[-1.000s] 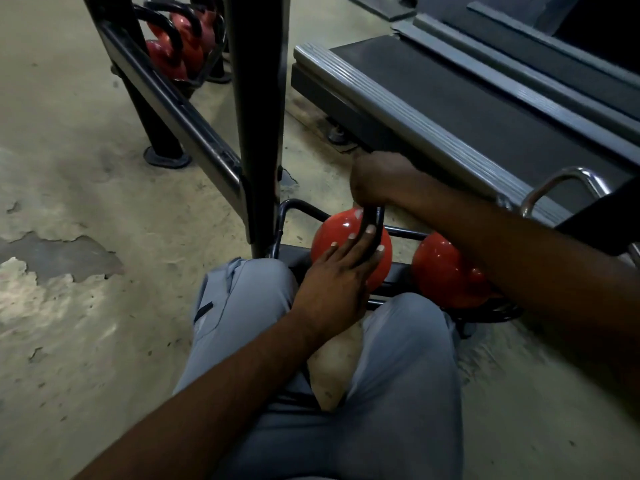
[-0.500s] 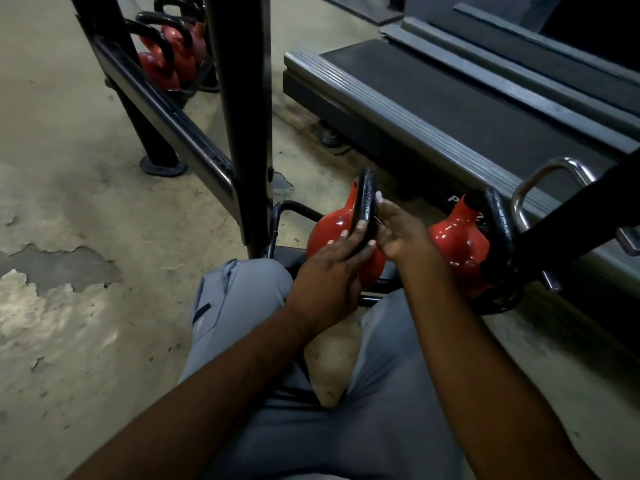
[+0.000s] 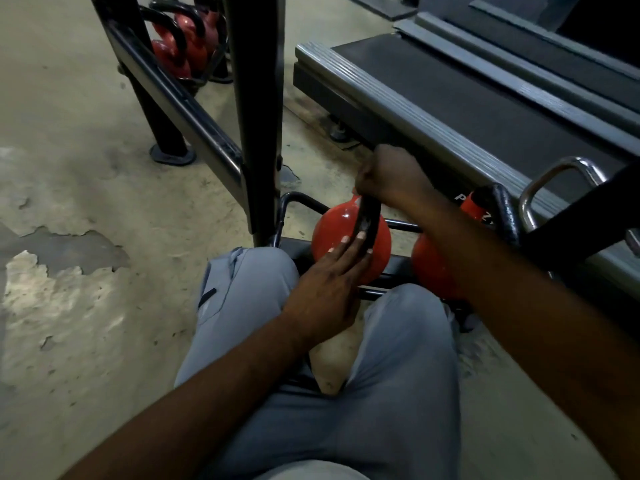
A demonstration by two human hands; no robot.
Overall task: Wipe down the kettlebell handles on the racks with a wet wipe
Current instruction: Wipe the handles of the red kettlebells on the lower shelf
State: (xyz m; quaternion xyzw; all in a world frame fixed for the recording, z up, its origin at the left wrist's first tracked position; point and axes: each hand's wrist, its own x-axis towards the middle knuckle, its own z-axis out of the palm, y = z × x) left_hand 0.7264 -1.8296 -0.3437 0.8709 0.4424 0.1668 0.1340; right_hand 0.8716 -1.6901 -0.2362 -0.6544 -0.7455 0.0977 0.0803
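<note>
A treadmill (image 3: 485,109) fills the far right, its dark belt edged by a ribbed grey side rail (image 3: 398,109). One round foot (image 3: 337,133) rests on the worn concrete floor (image 3: 69,168). On the left, a peeled patch (image 3: 69,247) shows darker grey. A chrome loop handle (image 3: 561,165) stands at the right.

Left kettlebell (image 3: 341,230) and right kettlebell (image 3: 427,268) are set side by side on a low rack (image 3: 298,249), just past the knees (image 3: 249,282). A post (image 3: 256,116) is placed left of them and a treadmill (image 3: 450,98) behind. More kettlebells (image 3: 187,46) are racked far back left. The left hand (image 3: 322,289) is laid on the left kettlebell's handle (image 3: 367,220), and the right hand (image 3: 388,178) is wrapped over its top (forearm crossing the right kettlebell).
</note>
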